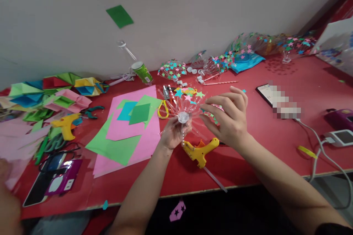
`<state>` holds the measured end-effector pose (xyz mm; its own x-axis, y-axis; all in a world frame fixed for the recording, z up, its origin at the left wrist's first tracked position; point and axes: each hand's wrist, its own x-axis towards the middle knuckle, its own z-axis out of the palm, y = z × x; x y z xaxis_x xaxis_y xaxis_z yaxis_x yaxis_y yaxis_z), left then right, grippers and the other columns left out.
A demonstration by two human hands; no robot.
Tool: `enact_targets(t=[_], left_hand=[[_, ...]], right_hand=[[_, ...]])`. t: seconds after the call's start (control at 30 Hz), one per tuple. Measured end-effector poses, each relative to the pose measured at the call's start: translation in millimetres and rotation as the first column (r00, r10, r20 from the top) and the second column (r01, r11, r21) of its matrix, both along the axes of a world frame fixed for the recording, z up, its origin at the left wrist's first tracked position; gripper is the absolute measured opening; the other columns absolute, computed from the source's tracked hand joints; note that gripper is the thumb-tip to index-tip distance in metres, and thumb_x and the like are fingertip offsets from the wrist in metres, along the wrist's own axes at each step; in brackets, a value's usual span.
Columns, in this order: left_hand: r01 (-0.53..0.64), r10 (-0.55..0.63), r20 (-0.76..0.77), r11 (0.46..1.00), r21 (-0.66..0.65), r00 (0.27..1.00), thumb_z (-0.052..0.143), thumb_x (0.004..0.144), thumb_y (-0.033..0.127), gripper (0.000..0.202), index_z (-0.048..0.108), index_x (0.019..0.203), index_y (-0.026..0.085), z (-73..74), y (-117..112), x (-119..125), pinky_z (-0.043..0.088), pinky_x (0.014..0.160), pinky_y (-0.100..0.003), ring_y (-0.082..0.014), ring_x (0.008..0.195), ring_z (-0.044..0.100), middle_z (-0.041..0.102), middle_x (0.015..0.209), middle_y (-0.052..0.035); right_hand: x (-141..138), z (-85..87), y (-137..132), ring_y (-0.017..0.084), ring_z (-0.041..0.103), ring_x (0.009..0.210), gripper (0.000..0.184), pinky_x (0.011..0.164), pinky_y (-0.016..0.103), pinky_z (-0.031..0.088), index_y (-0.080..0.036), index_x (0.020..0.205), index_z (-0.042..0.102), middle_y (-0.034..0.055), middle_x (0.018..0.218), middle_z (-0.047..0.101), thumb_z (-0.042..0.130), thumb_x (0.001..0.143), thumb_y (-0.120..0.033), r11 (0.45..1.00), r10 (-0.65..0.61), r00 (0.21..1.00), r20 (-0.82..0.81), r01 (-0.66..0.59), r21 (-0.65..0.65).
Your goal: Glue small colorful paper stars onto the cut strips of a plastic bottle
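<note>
My left hand (173, 132) is closed around the neck of a clear plastic balloon (190, 107) with coloured stars on it, just under its white cap (183, 117). My right hand (227, 117) rests on the balloon's right side, fingers curved and pressed on the film. A yellow glue gun (200, 150) lies on the red table (248, 161) right below both hands.
Pink, green and blue paper sheets (129, 128) lie to the left, with yellow-handled scissors (163, 109) beside them. A second yellow glue gun (66, 125) and folded paper shapes (55, 91) sit far left. A phone (271, 95) and cables lie right; more star balloons (248, 49) line the wall.
</note>
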<state>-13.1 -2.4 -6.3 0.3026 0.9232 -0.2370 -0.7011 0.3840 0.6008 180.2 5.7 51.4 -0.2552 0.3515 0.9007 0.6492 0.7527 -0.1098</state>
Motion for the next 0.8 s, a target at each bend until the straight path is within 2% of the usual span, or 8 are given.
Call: enact_targets(t=[0.37, 0.57, 0.7, 0.8], left_hand=[[0.004, -0.004, 0.025, 1.000, -0.008, 1.000, 0.049, 0.083, 0.019, 0.020, 0.059, 0.067, 0.012, 1.3, 2, -1, 0.038, 0.048, -0.022, -0.0092, 0.047, 0.045, 0.056, 0.062, -0.0064], [-0.080, 0.079, -0.016, 0.992, -0.097, 0.997, 0.053, 0.078, 0.018, 0.014, 0.063, 0.070, 0.012, -4.5, 2, -1, 0.040, 0.048, -0.021, -0.0125, 0.052, 0.054, 0.063, 0.064, -0.0076], [-0.100, 0.098, -0.024, 0.987, -0.126, 0.995, 0.053, 0.078, 0.018, 0.015, 0.064, 0.070, 0.012, -6.2, 1, 0, 0.042, 0.048, -0.022, -0.0132, 0.053, 0.056, 0.065, 0.063, -0.0075], [-0.140, 0.137, -0.033, 0.980, -0.143, 0.990, 0.052, 0.080, 0.016, 0.015, 0.063, 0.071, 0.012, 0.6, 1, 2, 0.042, 0.049, -0.022, -0.0124, 0.051, 0.055, 0.064, 0.062, -0.0057]], right_hand=[[3, 8.9, -9, 0.020, 0.058, 0.086, 0.018, 0.099, 0.048, 0.044, -0.028, 0.098, 0.064, 0.0010, 0.093, 0.068, 0.065, 0.081, -0.022, 0.999, 0.025, 0.992, -0.122, -0.020, 0.035], [-2, 9.5, -13, 0.022, 0.057, 0.097, 0.019, 0.102, 0.048, 0.042, -0.024, 0.104, 0.066, 0.0041, 0.100, 0.067, 0.065, 0.085, -0.022, 0.997, 0.039, 0.995, -0.094, -0.045, -0.059], [-4, 8.1, -14, 0.021, 0.055, 0.098, 0.011, 0.102, 0.049, 0.041, -0.025, 0.094, 0.066, 0.0028, 0.100, 0.067, 0.063, 0.086, -0.018, 0.997, 0.043, 0.996, -0.083, -0.048, -0.067], [-3, 8.2, -16, 0.020, 0.055, 0.092, 0.008, 0.098, 0.047, 0.044, -0.024, 0.088, 0.065, 0.0025, 0.096, 0.068, 0.064, 0.085, -0.016, 0.996, 0.081, 0.994, -0.068, -0.083, -0.031]])
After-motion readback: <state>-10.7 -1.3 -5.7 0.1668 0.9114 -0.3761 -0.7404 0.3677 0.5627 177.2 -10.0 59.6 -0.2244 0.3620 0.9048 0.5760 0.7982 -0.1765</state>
